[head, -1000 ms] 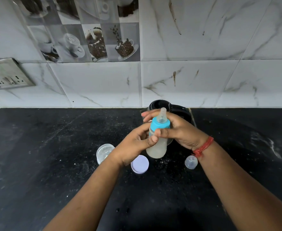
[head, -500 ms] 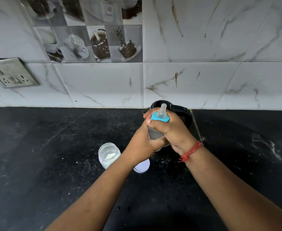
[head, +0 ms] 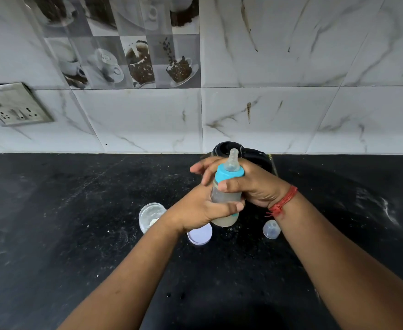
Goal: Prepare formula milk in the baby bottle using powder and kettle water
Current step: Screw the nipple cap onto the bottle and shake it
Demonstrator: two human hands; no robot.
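Note:
Between my two palms I hold a baby bottle [head: 226, 194], upright above the black counter [head: 76, 234]. It has a blue collar, a clear teat on top and cloudy whitish liquid inside. My left hand [head: 200, 208] presses its lower left side, thumb across the front. My right hand [head: 252, 184] presses the upper right side, fingers stretched past the collar. An open jar of white powder [head: 150, 216] stands left of my left wrist. The black kettle [head: 255, 154] sits behind my hands, mostly hidden.
The jar's lilac lid [head: 200, 234] lies on the counter under my left hand. The bottle's clear cap [head: 271, 229] lies by my right wrist. A marbled tile wall [head: 291, 103] rises behind, with a socket plate [head: 14, 106] at the left.
My palms have shifted against each other around the bottle: the right hand slid forward and up, the left back and down. The bottle shows more of its body than half a second ago.

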